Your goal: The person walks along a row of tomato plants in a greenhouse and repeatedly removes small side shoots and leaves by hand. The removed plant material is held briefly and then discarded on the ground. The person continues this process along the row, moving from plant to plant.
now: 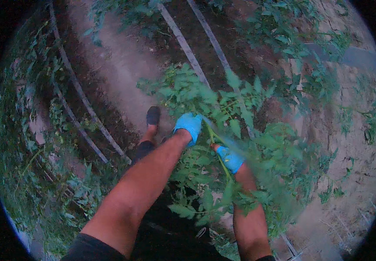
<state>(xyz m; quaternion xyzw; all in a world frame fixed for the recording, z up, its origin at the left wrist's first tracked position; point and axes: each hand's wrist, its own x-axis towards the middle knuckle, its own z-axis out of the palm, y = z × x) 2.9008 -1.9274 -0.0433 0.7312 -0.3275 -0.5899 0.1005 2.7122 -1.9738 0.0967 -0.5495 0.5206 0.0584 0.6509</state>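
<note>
My left hand (189,126), in a blue disposable glove, is closed at the upper part of a green plant stem (210,132); what lies inside its fingers is hidden. Lower on the same stem, my right hand (229,159) wears a matching glove, with a bare fingertip showing against the stem. A blurred, pale bluish band (225,137) runs between the two hands; I cannot tell whether it is a tie. Toothed, tomato-like leaves (188,86) spread beyond my left hand, and more foliage (279,143) surrounds my right forearm.
Two long pale strips (183,42) slant down behind the plant, and others (77,84) cross on the left. Dense plants (28,124) fill the left side. A dirt path (119,65) runs past my dark shoe (153,115). At right stands a rough, cracked earthen or brick surface (347,124).
</note>
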